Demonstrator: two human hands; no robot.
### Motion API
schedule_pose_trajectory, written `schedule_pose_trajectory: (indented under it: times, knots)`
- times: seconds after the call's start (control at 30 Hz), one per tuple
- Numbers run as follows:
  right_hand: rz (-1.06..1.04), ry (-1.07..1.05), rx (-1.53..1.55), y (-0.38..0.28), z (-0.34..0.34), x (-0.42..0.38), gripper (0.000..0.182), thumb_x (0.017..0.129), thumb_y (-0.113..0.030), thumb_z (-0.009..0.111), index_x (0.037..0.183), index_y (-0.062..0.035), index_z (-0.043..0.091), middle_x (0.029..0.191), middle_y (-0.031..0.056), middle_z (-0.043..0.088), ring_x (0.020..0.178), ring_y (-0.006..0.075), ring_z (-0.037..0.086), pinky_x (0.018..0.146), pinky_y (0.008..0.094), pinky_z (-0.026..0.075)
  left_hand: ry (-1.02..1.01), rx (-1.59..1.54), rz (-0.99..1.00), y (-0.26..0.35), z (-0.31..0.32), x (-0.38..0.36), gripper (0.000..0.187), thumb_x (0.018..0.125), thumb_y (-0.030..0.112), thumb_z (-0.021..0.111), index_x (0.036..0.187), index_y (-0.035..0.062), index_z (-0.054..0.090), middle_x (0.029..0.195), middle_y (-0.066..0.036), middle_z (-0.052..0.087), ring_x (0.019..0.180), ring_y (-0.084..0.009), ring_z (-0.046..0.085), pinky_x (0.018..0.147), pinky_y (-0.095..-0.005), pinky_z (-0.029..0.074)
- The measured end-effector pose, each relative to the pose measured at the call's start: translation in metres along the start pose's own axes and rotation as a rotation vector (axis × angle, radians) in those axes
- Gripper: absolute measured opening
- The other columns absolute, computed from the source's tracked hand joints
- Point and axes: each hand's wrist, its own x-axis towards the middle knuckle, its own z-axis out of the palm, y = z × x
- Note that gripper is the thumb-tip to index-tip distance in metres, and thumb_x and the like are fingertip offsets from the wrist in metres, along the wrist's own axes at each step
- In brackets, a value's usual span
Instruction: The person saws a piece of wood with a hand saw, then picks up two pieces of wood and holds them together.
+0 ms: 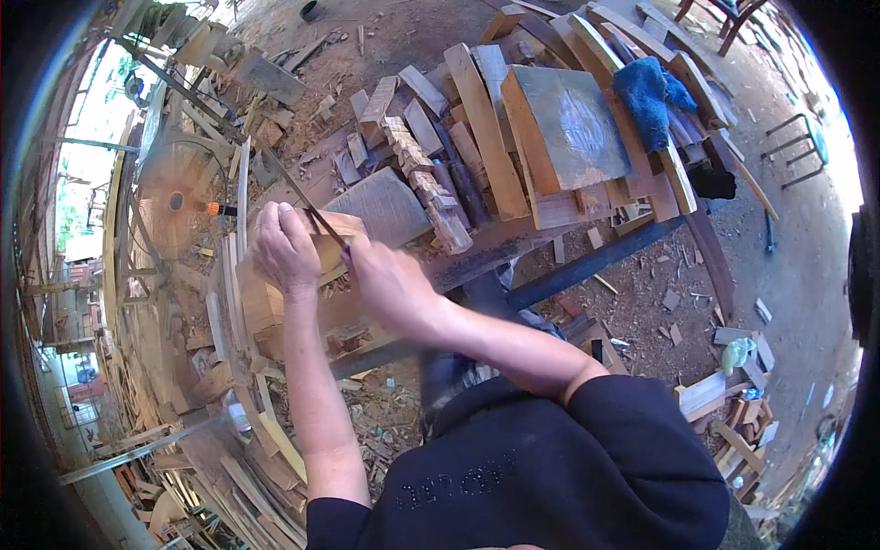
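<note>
My right hand (394,286), slightly blurred, is closed around the near end of a long, narrow, dark tool (295,188). Whether this tool is a file or a thin saw I cannot make out. It slants away to the upper left, across a wooden block (341,223) with a pale top face. My left hand (286,249) grips the left side of that block, its fingers curled over the edge and partly hidden. Both hands are close together over the workbench (449,266). An orange and black handle (216,209) shows just beyond the left hand.
Right of the hands lie a notched wooden piece (426,183), a grey board (378,206) and a large stacked block (573,128). A blue cloth (653,96) drapes over planks. A fan (177,200) stands at the left. Offcuts and shavings litter the ground.
</note>
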Motion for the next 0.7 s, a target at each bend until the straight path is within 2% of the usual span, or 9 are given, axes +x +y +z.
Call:
schedule_pose_trajectory:
  times: [0.03, 0.2, 0.27, 0.3, 0.4, 0.53, 0.6, 0.67, 0.7]
  knots:
    - [-0.041, 0.038, -0.065, 0.002, 0.004, 0.012, 0.015, 0.094, -0.011, 0.047, 0.093, 0.0037, 0.050, 0.078, 0.0271, 0.065, 0.072, 0.0431, 0.067, 0.063, 0.0530, 0.054, 0.000, 0.000, -0.002, 0.000, 0.000, -0.001, 0.036, 0.098, 0.033, 0.040, 0.077, 0.0057, 0.052, 0.077, -0.018, 0.061, 0.074, -0.0404, 0.061, 0.064, -0.0508, 0.043]
    - [-0.016, 0.011, -0.003, 0.001, -0.002, -0.017, 0.015, 0.093, -0.012, 0.049, 0.096, 0.0027, 0.048, 0.078, 0.0274, 0.065, 0.072, 0.0447, 0.066, 0.065, 0.0540, 0.053, 0.047, -0.046, 0.034, 0.003, 0.001, 0.001, 0.035, 0.098, 0.030, 0.041, 0.075, 0.0055, 0.050, 0.075, -0.018, 0.060, 0.071, -0.0391, 0.060, 0.063, -0.0496, 0.042]
    - [0.034, -0.045, -0.115, 0.008, -0.003, -0.028, 0.016, 0.092, -0.012, 0.050, 0.097, 0.0031, 0.048, 0.078, 0.0273, 0.065, 0.073, 0.0456, 0.066, 0.066, 0.0539, 0.053, 0.010, -0.029, 0.020, 0.001, 0.000, 0.006, 0.034, 0.098, 0.030, 0.041, 0.075, 0.0055, 0.050, 0.075, -0.017, 0.060, 0.071, -0.0389, 0.060, 0.062, -0.0491, 0.041]
    - [0.023, -0.011, -0.007, 0.013, -0.001, -0.020, 0.021, 0.097, -0.017, 0.050, 0.094, 0.0032, 0.047, 0.080, 0.0264, 0.063, 0.076, 0.0464, 0.063, 0.066, 0.0560, 0.050, -0.030, -0.010, 0.017, 0.000, 0.001, 0.006, 0.034, 0.098, 0.029, 0.041, 0.075, 0.0056, 0.050, 0.075, -0.017, 0.060, 0.070, -0.0387, 0.060, 0.061, -0.0487, 0.041]
    - [0.070, -0.037, -0.031, 0.026, 0.016, 0.020, 0.021, 0.096, -0.017, 0.051, 0.093, 0.0034, 0.046, 0.082, 0.0275, 0.063, 0.078, 0.0467, 0.064, 0.067, 0.0561, 0.050, 0.001, 0.026, 0.038, -0.004, 0.003, 0.005, 0.033, 0.097, 0.029, 0.041, 0.074, 0.0060, 0.050, 0.075, -0.017, 0.060, 0.070, -0.0383, 0.060, 0.061, -0.0488, 0.040]
    - [0.070, -0.088, 0.014, 0.021, 0.007, -0.026, 0.020, 0.095, -0.016, 0.053, 0.092, 0.0033, 0.047, 0.082, 0.0286, 0.063, 0.078, 0.0465, 0.064, 0.069, 0.0555, 0.050, 0.019, 0.043, 0.013, -0.001, 0.005, 0.006, 0.034, 0.097, 0.030, 0.041, 0.075, 0.0065, 0.050, 0.074, -0.016, 0.060, 0.072, -0.0381, 0.060, 0.061, -0.0498, 0.041]
    - [0.097, -0.115, -0.082, 0.026, 0.004, -0.032, 0.019, 0.094, -0.014, 0.053, 0.093, 0.0038, 0.047, 0.081, 0.0286, 0.063, 0.078, 0.0462, 0.064, 0.069, 0.0553, 0.050, 0.034, 0.002, 0.049, -0.003, 0.005, 0.005, 0.034, 0.097, 0.030, 0.039, 0.076, 0.0064, 0.051, 0.075, -0.016, 0.060, 0.072, -0.0386, 0.060, 0.061, -0.0506, 0.041]
    - [0.011, -0.004, -0.058, 0.039, 0.015, -0.013, 0.012, 0.091, -0.007, 0.047, 0.096, 0.0040, 0.048, 0.079, 0.0277, 0.065, 0.075, 0.0438, 0.067, 0.064, 0.0533, 0.053, 0.004, 0.017, 0.042, -0.002, 0.003, 0.002, 0.035, 0.097, 0.031, 0.039, 0.076, 0.0063, 0.051, 0.076, -0.015, 0.061, 0.072, -0.0387, 0.060, 0.061, -0.0507, 0.041]
    - [0.086, -0.020, -0.110, 0.040, 0.021, 0.006, 0.012, 0.093, -0.008, 0.046, 0.095, 0.0035, 0.048, 0.079, 0.0284, 0.065, 0.075, 0.0442, 0.067, 0.066, 0.0548, 0.053, 0.004, 0.027, 0.045, -0.001, 0.001, 0.004, 0.035, 0.097, 0.031, 0.039, 0.076, 0.0062, 0.051, 0.076, -0.015, 0.061, 0.072, -0.0389, 0.060, 0.061, -0.0508, 0.041]
